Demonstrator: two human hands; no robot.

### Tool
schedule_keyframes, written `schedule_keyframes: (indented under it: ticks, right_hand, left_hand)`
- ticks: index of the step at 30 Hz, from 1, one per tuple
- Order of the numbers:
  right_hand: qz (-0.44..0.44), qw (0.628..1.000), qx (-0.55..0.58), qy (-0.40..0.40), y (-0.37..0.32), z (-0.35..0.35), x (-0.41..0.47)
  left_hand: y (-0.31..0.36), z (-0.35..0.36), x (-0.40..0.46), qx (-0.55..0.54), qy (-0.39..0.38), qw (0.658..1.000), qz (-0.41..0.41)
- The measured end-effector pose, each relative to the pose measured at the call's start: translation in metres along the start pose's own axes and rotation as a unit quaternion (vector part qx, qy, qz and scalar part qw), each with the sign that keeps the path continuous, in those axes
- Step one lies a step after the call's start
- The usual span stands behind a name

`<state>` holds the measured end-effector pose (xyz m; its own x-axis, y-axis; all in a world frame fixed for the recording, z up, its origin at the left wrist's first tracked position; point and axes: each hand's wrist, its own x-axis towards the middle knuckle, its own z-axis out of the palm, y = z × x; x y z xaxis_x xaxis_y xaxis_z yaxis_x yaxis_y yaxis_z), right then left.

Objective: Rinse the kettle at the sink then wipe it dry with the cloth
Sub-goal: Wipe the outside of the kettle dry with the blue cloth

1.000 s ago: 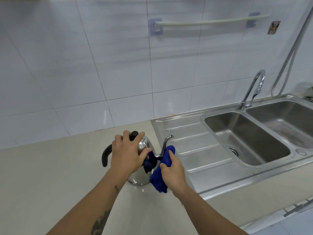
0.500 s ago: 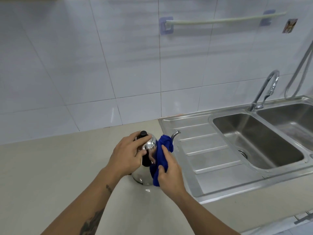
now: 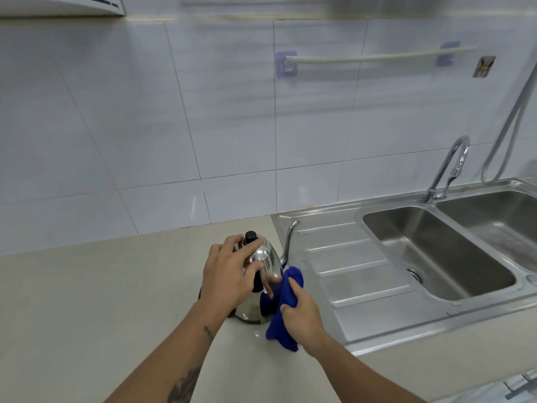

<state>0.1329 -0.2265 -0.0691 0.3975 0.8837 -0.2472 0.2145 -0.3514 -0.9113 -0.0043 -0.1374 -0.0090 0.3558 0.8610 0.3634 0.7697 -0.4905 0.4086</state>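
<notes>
Both hands work at the kettle (image 3: 266,266). My left hand (image 3: 229,274) rests on top of the kettle with curled fingers around the lid area, just below the black knob (image 3: 250,236), and steadies it. My right hand (image 3: 302,312) grips the blue cloth (image 3: 283,321) and presses it on the right side of the kettle body.

Going from large to small, with the kettle as landmark: the tiled wall (image 3: 203,112) stands behind the kettle, the beige counter (image 3: 87,315) is under it, and the steel sink (image 3: 363,274) begins just right of it, with its ribbed drainboard nearest. The faucet (image 3: 449,170) is far right and behind. The kettle stands upright on the counter, its thin spout (image 3: 290,239) pointing toward the sink.

I judge the rinsing is done, because the kettle is away from the basins and some small drops lie on the counter near its base. The wiping is in progress; the right side gets the cloth now, and the far side, the spout and the lid probably remain.

Count: one kettle, one cloth, one faucet, two basins, one rail (image 3: 377,57) on the wall.
</notes>
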Motion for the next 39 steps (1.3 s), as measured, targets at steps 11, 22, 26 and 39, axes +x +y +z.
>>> schedule_keyframes:
  ticks: [11, 22, 26, 39]
  right_hand:
    - [-0.105, 0.992, 0.048, 0.053, -0.026, 0.021, -0.012]
    - [-0.148, 0.988, 0.013, 0.03, -0.029, 0.017, 0.001]
    - [-0.046, 0.998, 0.036, 0.006, -0.021, -0.004, 0.009]
    - [-0.002, 0.917, -0.4, 0.003, -0.006, -0.074, 0.016]
  left_hand:
    - [0.004, 0.007, 0.015, -0.028, -0.003, 0.998, -0.047]
    - [0.001, 0.022, 0.025, -0.02, -0.009, 1.0, -0.002]
    - [-0.008, 0.032, 0.022, 0.003, 0.012, 1.0, 0.028]
    - [-0.015, 0.04, 0.019, 0.001, 0.041, 0.998, 0.046]
